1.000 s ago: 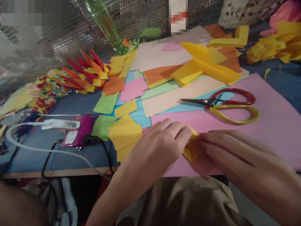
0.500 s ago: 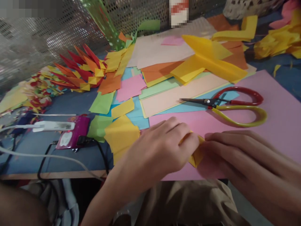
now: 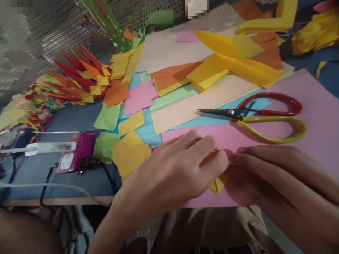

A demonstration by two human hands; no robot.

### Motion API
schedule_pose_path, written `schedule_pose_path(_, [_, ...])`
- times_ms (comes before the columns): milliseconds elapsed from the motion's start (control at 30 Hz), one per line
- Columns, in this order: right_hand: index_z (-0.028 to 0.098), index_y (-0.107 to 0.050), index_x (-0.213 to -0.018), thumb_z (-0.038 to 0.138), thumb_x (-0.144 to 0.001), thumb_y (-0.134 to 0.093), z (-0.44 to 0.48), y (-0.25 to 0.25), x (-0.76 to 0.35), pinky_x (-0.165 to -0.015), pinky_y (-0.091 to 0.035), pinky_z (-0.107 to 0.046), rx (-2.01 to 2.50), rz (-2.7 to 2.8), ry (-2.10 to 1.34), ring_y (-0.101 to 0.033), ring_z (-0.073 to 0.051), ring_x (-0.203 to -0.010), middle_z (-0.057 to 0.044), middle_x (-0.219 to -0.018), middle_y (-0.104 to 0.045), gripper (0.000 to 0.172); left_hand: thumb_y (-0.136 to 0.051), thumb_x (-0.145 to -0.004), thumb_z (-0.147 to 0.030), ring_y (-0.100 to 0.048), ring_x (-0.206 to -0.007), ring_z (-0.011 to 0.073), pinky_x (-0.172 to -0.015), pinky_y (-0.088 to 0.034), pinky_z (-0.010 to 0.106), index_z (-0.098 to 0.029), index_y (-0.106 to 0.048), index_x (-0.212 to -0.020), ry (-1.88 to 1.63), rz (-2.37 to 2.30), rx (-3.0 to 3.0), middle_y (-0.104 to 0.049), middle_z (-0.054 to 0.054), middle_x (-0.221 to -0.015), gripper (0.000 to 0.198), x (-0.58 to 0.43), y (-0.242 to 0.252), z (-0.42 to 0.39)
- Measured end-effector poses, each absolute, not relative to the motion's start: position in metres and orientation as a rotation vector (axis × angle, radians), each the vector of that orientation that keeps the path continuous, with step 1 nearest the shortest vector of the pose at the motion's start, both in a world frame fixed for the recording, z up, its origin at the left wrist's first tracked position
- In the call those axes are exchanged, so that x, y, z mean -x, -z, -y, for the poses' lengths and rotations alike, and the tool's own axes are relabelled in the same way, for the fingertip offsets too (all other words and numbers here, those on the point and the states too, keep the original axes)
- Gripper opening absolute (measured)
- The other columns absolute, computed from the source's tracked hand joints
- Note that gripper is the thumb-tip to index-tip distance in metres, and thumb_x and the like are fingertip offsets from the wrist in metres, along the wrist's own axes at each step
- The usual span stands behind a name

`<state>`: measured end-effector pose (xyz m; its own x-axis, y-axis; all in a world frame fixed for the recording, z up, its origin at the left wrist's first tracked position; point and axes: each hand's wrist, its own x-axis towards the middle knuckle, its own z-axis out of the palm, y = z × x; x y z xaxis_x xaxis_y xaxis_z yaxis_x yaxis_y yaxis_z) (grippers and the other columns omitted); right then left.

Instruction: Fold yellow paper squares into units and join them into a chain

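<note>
My left hand [image 3: 172, 173] and my right hand [image 3: 275, 176] meet over a small folded yellow paper piece [image 3: 219, 182]. It lies on a large pink sheet [image 3: 312, 106] at the table's front edge. The fingertips of both hands press down on the yellow piece and hide most of it; only its lower corner shows. Scissors [image 3: 259, 114] with one red and one yellow handle lie shut on the pink sheet, just beyond my hands.
Loose coloured sheets [image 3: 185, 81] cover the middle of the blue table. Yellow squares [image 3: 129, 153] lie left of my left hand. A spiky red and orange paper model [image 3: 79, 77] sits at the back left. A magenta device [image 3: 76, 155] with cables lies near the front left edge.
My left fingers have slid further right over the yellow piece, covering more of it. The view has shifted slightly, so the table's things sit a little higher and to the left.
</note>
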<state>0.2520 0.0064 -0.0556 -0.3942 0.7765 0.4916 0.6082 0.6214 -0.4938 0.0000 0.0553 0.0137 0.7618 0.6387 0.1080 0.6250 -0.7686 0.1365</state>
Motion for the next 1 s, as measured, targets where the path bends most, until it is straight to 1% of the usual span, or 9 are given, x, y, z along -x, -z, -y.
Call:
schedule_pose_path(100, [0.026, -0.069, -0.142, 0.014, -0.101, -0.070, -0.005, 0.058, -0.253, -0.113, -0.059, -0.034, 1.099, 2.125, -0.358, -0.069, -0.023, -0.124, -0.004, -0.138, -0.070, 0.043, -0.050, -0.115, -0.015, -0.071, -0.106, 0.0224, -0.093, -0.065, 0.038, -0.016, -0.077, -0.110, -0.253, -1.028, -2.860, -0.075, 0.005, -0.111, 0.028, -0.001, -0.013, -0.056])
schedule_pose_path(167, [0.025, -0.072, -0.137, 0.013, -0.102, -0.067, -0.004, 0.059, -0.254, -0.110, -0.060, -0.036, 1.088, 2.150, -0.374, -0.068, -0.024, -0.127, -0.005, -0.141, -0.069, 0.037, -0.051, -0.114, -0.014, -0.070, -0.103, 0.0206, -0.092, -0.064, 0.037, -0.017, -0.077, -0.105, -0.237, -1.047, -2.842, -0.075, 0.004, -0.110, 0.027, -0.001, -0.014, -0.056])
schedule_pose_path(267, [0.020, -0.072, -0.135, 0.012, -0.103, -0.065, -0.006, 0.057, -0.253, -0.114, -0.058, -0.038, 1.040, 2.230, -0.313, -0.066, -0.025, -0.128, -0.007, -0.142, -0.069, 0.034, -0.052, -0.114, -0.016, -0.067, -0.096, 0.0175, -0.088, -0.061, 0.034, -0.018, -0.075, -0.099, -0.256, -1.099, -2.784, -0.074, 0.002, -0.105, 0.028, -0.002, -0.013, -0.054])
schedule_pose_path(400, [0.019, -0.071, -0.134, 0.014, -0.108, -0.057, -0.011, 0.054, -0.251, -0.114, -0.055, -0.035, 1.033, 2.257, -0.274, -0.065, -0.023, -0.126, -0.005, -0.139, -0.069, 0.030, -0.052, -0.114, -0.016, -0.065, -0.087, 0.0133, -0.080, -0.057, 0.027, -0.019, -0.073, -0.091, -0.375, -1.129, -2.688, -0.070, -0.001, -0.091, 0.031, -0.002, -0.009, -0.050])
schedule_pose_path(567, [0.020, -0.066, -0.146, 0.022, -0.111, -0.050, -0.010, 0.054, -0.253, -0.116, -0.056, -0.037, 1.016, 2.314, -0.271, -0.064, -0.025, -0.131, -0.005, -0.144, -0.068, 0.038, -0.055, -0.113, -0.015, -0.065, -0.094, 0.0174, -0.086, -0.058, 0.033, -0.017, -0.076, -0.103, -0.302, -1.050, -2.696, -0.073, 0.002, -0.100, 0.024, 0.002, -0.006, -0.044])
schedule_pose_path(700, [0.023, -0.069, -0.140, 0.021, -0.108, -0.051, -0.007, 0.054, -0.253, -0.119, -0.056, -0.040, 1.013, 2.287, -0.290, -0.064, -0.026, -0.134, -0.003, -0.148, -0.067, 0.037, -0.058, -0.114, -0.020, -0.063, -0.097, 0.0174, -0.093, -0.054, 0.035, -0.017, -0.073, -0.107, -0.326, -1.178, -2.493, -0.070, 0.002, -0.102, 0.017, -0.001, -0.004, -0.040])
schedule_pose_path(833, [0.021, -0.069, -0.136, 0.020, -0.107, -0.056, -0.006, 0.055, -0.249, -0.122, -0.054, -0.039, 0.982, 2.294, -0.284, -0.065, -0.025, -0.132, -0.003, -0.141, -0.070, 0.032, -0.063, -0.113, -0.022, -0.062, -0.093, 0.0115, -0.088, -0.049, 0.029, -0.020, -0.069, -0.100, -0.415, -1.337, -2.215, -0.066, -0.004, -0.098, 0.015, -0.010, -0.005, -0.039])
schedule_pose_path(900, [0.022, -0.070, -0.137, 0.021, -0.107, -0.056, -0.006, 0.055, -0.247, -0.118, -0.057, -0.039, 0.998, 2.288, -0.279, -0.067, -0.025, -0.129, -0.003, -0.140, -0.071, 0.033, -0.066, -0.111, -0.020, -0.061, -0.091, 0.0098, -0.086, -0.047, 0.027, -0.020, -0.067, -0.095, -0.435, -1.402, -2.118, -0.065, -0.005, -0.096, 0.016, -0.013, -0.006, -0.039])
schedule_pose_path(1000, [0.023, -0.071, -0.137, 0.022, -0.106, -0.055, -0.008, 0.054, -0.246, -0.110, -0.062, -0.039, 1.012, 2.276, -0.276, -0.069, -0.025, -0.124, -0.003, -0.138, -0.072, 0.035, -0.067, -0.110, -0.020, -0.061, -0.092, 0.0094, -0.085, -0.046, 0.026, -0.020, -0.065, -0.093, -0.439, -1.433, -2.062, -0.065, -0.006, -0.096, 0.017, -0.016, -0.006, -0.039])
